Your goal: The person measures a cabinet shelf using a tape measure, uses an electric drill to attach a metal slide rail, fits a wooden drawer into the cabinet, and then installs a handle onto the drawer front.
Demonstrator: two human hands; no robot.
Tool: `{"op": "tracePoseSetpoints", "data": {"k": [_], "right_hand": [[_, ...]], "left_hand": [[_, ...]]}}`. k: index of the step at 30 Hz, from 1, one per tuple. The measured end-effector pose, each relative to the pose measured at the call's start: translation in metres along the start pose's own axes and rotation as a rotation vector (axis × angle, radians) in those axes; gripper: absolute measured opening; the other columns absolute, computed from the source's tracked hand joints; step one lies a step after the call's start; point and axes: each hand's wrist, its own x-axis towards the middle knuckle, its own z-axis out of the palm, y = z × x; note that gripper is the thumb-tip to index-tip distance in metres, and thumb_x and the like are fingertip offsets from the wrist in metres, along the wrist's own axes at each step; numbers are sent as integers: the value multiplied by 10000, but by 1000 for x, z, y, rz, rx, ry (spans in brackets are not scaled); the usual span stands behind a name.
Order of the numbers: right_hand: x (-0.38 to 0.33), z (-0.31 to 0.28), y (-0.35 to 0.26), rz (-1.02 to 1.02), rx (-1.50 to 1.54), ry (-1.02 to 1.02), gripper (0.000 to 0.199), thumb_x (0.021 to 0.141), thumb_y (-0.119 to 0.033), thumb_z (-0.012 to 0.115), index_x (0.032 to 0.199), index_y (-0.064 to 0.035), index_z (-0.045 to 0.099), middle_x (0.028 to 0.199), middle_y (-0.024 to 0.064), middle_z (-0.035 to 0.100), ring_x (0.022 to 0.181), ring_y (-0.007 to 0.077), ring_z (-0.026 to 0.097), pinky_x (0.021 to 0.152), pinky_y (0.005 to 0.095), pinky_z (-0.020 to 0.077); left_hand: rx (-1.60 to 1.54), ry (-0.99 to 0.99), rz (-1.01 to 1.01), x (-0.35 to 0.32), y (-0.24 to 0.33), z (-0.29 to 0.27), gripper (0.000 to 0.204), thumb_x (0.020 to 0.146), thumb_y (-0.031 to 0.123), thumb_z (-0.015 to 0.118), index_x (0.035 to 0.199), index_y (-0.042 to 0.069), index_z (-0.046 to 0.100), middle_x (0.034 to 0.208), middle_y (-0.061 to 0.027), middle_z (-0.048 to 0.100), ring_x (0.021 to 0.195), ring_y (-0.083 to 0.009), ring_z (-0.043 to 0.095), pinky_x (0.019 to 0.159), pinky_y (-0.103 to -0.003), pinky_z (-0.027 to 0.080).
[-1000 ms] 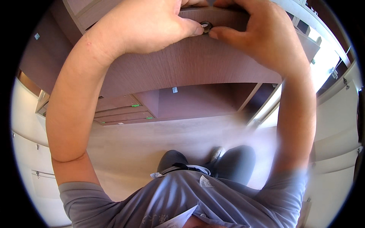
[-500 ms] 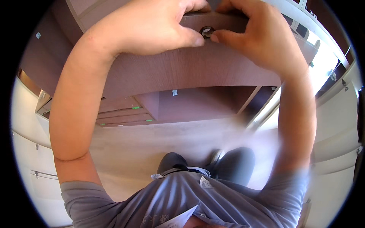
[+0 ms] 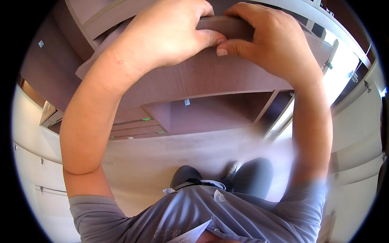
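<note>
A long brown wood-grain drawer front spans the middle, its left end standing out from the cabinet. My left hand grips its upper edge, fingers over the top and thumb on the front face. Close beside it, my right hand holds the same edge in a like way. The thumbs meet and overlap on the face. They cover the spot of a small round dark-rimmed fitting seen earlier. Most of the fingertips are out of sight behind the edge.
Below the front lies an open brown cabinet bay. Left of it are low drawers with green tabs. White doors with metal hinges stand at the right. A pale floor runs below; my knees are near the cabinet.
Both hands have come slightly closer to me and my thumbs now overlap, hiding the round fitting. The drawer front's left end has come into view, standing away from the cabinet.
</note>
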Motion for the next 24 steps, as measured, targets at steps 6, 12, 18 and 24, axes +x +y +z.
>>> {"op": "tracePoseSetpoints", "data": {"k": [6,12,18,24], "right_hand": [[1,1,-11,3,5,46,367,743,-337,870,828,-38,675,822,187,703,815,416,679,728,472,534],[1,6,-11,-16,-17,62,383,730,-339,885,866,-30,703,824,188,705,810,413,680,721,458,537],[8,2,-1,61,62,-62,464,751,-389,885,962,-12,715,892,187,723,851,405,688,755,449,541],[14,1,2,87,-36,-137,507,755,-445,872,963,-18,696,938,184,725,915,395,692,806,465,543]], "left_hand": [[172,154,61,-10,11,4,306,869,267,739,985,-13,699,938,-249,717,910,-439,691,794,-483,552],[163,166,67,-10,6,6,303,872,279,742,951,-10,697,913,-248,716,887,-447,688,779,-500,548],[135,83,99,-3,-2,2,359,901,334,748,988,-10,693,947,-250,712,923,-419,690,793,-474,539],[4,-134,1,18,-11,-13,370,911,351,748,1002,-2,689,964,-241,715,945,-402,694,811,-463,538]]}}
